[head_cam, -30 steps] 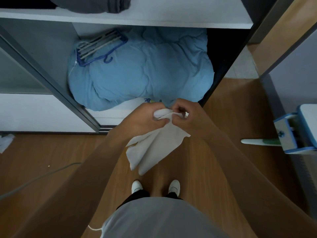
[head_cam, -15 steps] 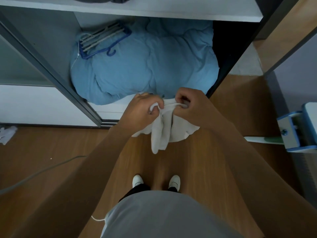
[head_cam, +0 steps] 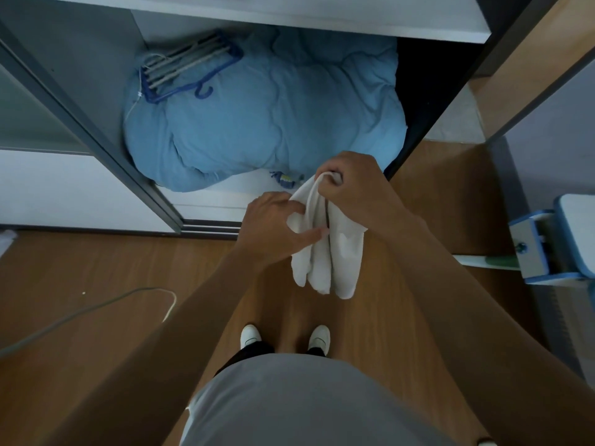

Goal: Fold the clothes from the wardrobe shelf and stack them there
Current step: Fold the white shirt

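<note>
Two grips, one cloth [head_cam: 318, 265]: you hold it in the air before the wardrobe [head_cam: 96, 75], above the floor [head_cam: 96, 259] and well below the shelf [head_cam: 289, 14].

Yes. Your right grip [head_cam: 352, 188] is clenched round its bunched top, knuckles up, and the rest hangs down in three loose folds.

And your left grip [head_cam: 273, 231]? It sits lower, at the cloth's left edge.

It pinches a fold there: one finger [head_cam: 313, 236] lies straight across the front of the cloth, and white shows between your fingers.

Behind your grips a blue duvet [head_cam: 264, 117] fills the bottom of the wardrobe, under the shelf.

With a blue hanger [head_cam: 190, 69] lying on its far left part, touching it. A small blue and yellow thing [head_cam: 285, 179] sits at the duvet's near edge, just beside your right grip; I cannot tell what it is.

On the floor a grey cable [head_cam: 96, 309] curves at your left, and your two white shoes [head_cam: 251, 337] stand below the cloth.

At your right a blue and white frame [head_cam: 547, 243] stands at the edge of view, well apart from the cloth.
</note>
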`<state>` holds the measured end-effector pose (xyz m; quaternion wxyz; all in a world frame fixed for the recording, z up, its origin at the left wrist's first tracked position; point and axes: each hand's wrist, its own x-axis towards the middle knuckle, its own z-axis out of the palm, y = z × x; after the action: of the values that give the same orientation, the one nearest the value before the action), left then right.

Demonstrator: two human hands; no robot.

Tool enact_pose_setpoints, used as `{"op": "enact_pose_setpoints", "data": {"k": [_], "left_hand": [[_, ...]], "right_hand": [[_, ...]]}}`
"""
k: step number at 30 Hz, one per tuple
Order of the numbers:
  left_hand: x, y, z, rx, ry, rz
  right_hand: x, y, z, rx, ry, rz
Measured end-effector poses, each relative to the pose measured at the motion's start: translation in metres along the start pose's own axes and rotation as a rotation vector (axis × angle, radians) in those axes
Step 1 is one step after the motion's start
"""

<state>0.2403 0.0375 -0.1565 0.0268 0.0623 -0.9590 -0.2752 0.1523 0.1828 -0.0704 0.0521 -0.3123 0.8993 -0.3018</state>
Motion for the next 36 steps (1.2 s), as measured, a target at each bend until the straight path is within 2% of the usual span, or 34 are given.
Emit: {"op": "enact_pose_setpoints", "data": {"k": [7, 12, 17, 22, 26, 31, 36], "left_hand": [[0.014, 0.000, 0.009, 0.025, 0.070, -0.092], [0.020, -0.037, -0.004, 0.013, 0.116, -0.016], [0.027, -0.069, -0.018, -0.099, 0.100, -0.111], [0.030, -0.079, -0.029, -0.182, 0.118, -0.196], [0.029, -0.081, -0.034, -0.076, 0.118, -0.192], [0.023, -0.083, -0.031, -0.061, 0.120, -0.297], [0.013, -0.089, -0.026, -0.136, 0.044, -0.276]], "right_hand": [[0.001, -0.012, -0.001, 0.013, 0.016, 0.000], [-0.003, -0.006, -0.005, 0.007, -0.118, -0.016], [-0.008, 0.004, -0.005, -0.004, -0.124, 0.054], [-0.008, 0.007, -0.004, -0.064, -0.217, 0.095], [-0.008, 0.012, -0.003, -0.083, -0.228, 0.098], [-0.004, 0.006, 0.003, 0.035, -0.212, 0.072], [-0.002, 0.001, 0.000, 0.265, -0.250, 0.244]]}}
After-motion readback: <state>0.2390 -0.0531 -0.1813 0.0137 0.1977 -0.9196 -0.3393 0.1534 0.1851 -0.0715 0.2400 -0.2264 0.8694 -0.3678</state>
